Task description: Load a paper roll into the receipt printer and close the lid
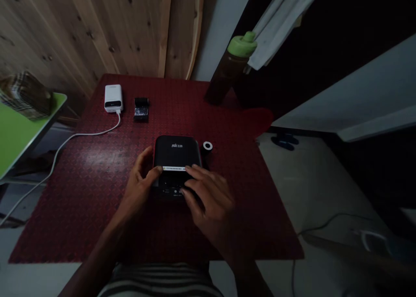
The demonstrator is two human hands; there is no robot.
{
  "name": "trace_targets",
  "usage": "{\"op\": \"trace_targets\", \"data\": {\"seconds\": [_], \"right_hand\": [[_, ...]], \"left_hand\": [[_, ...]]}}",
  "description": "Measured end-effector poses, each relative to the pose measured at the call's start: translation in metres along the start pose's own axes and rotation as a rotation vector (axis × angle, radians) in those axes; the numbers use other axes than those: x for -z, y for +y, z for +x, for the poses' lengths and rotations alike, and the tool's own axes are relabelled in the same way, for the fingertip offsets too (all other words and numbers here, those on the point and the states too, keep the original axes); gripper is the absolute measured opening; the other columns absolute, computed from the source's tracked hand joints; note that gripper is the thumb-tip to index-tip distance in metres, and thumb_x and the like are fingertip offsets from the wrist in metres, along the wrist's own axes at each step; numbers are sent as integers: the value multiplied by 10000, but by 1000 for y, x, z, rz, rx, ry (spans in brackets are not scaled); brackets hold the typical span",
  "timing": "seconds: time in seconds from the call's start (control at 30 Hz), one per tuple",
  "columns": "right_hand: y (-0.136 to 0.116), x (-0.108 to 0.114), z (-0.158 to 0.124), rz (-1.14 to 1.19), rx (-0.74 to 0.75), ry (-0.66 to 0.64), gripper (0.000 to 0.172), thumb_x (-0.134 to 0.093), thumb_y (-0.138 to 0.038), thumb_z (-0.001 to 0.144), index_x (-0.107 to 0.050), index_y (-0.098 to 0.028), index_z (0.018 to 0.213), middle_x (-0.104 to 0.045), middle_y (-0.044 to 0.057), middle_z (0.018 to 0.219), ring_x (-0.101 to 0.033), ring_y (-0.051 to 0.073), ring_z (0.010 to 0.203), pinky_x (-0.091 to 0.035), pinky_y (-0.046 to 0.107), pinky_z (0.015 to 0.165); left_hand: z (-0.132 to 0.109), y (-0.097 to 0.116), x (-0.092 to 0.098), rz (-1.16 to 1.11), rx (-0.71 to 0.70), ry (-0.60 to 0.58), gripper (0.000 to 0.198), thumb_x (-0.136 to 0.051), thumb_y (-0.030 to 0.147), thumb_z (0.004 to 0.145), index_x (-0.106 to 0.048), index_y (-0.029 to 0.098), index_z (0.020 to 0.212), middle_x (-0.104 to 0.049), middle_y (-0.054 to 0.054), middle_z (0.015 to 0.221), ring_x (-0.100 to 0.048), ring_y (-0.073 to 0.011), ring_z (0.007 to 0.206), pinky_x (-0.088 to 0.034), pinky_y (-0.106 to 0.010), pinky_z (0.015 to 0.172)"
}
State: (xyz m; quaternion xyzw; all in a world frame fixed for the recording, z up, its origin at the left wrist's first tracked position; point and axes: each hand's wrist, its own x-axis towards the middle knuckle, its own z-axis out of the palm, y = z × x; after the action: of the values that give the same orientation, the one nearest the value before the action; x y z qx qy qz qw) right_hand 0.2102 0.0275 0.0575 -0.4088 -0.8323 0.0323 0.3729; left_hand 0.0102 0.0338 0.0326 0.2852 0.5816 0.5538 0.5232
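Black device (177, 155) is gripped by the loosely spread left hand (138, 183), touched by the half-curled right hand (212, 199).

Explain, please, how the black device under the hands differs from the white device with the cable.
Size: the black device looks larger than the white device.
Contact: the left hand and right hand touch the black device; neither touches the white device.
Markings: the black device bears a pale label strip, while the white device has a dark panel.
Shared: both have rounded corners and rest on the red table.
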Motion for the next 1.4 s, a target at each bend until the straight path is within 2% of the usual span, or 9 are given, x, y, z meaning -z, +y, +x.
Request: {"op": "trace_targets", "data": {"seconds": [0.17, 0.33, 0.47, 0.6, 0.7, 0.77, 0.93, 1.1, 1.4], "right_hand": [[2, 0, 0, 54, -28, -37, 108, -657, -134, 1129, -699, -233, 1137, -892, 137, 1306, -856, 299, 1255, -677, 495, 1063], [1, -3, 0, 91, -62, -28, 83, -671, -175, 1135, -722, -239, 1125, -899, 132, 1280, -866, 310, 1230, -692, 513, 1059], [2, -3, -10, 183, -108, 13, 180, -711, -193, 1123, -742, -243, 1293, -872, 127, 1372, -826, 306, 1328, -692, 522, 1119], [4, -2, -34, 259, -351, 91, 387, -753, -303, 1115, -701, -275, 1497, -823, 129, 1484, -805, 311, 1374, -700, 531, 1144], [5, -7, -54, 361, -570, 48, 438, -732, -399, 1128, -684, -303, 1552, -837, 118, 1466, -856, 296, 1270, -743, 487, 1055], [5, -10, -62, 416, -630, 35, 469, -731, -433, 1126, -674, -312, 1575, -832, 126, 1482, -857, 303, 1278, -750, 478, 1032], [7, -11, -64, 436, -635, 59, 502, -759, -459, 1106, -669, -332, 1582, -813, 134, 1523, -858, 312, 1288, -759, 467, 1011], [8, -7, -60, 385, -604, 44, 488, -763, -467, 1098, -702, -309, 1556, -844, 137, 1459, -884, 312, 1214, -770, 462, 988], [11, -7, -64, 353, -615, 46, 496, -779, -468, 1087, -702, -292, 1544, -850, 154, 1441, -894, 318, 1185, -781, 432, 935]], "left_hand": [[-2, 0, 0, -26, 50, -32, 833, -863, 477, 861, -629, 245, 1626, -727, -141, 1590, -762, -367, 1334, -663, -442, 1021], [-2, 0, 0, -36, 37, -39, 797, -859, 454, 883, -631, 250, 1619, -720, -129, 1603, -725, -370, 1417, -642, -460, 1099], [-6, -5, 3, -30, 15, -25, 782, -904, 517, 875, -676, 236, 1567, -759, -137, 1545, -729, -381, 1431, -633, -473, 1134], [-21, -8, 9, 6, -1, -9, 711, -895, 617, 922, -739, 242, 1506, -777, -134, 1532, -734, -378, 1441, -604, -485, 1187], [-28, -8, 12, 7, -22, -15, 688, -906, 590, 916, -756, 258, 1499, -777, -124, 1548, -715, -375, 1480, -575, -500, 1238], [-30, -7, 14, 17, -25, -11, 665, -896, 554, 918, -762, 254, 1497, -772, -129, 1558, -700, -378, 1504, -556, -518, 1264], [-29, -3, 16, 54, -21, -32, 628, -817, 471, 943, -756, 253, 1528, -742, -138, 1604, -676, -390, 1535, -537, -555, 1280], [-32, 2, 16, 79, -27, -60, 612, -800, 409, 935, -749, 258, 1526, -745, -129, 1599, -685, -378, 1524, -564, -528, 1253], [-33, 6, 13, 48, 32, -44, 607, -786, 403, 921, -733, 247, 1506, -751, -137, 1587, -713, -380, 1483, -584, -544, 1218]]}}
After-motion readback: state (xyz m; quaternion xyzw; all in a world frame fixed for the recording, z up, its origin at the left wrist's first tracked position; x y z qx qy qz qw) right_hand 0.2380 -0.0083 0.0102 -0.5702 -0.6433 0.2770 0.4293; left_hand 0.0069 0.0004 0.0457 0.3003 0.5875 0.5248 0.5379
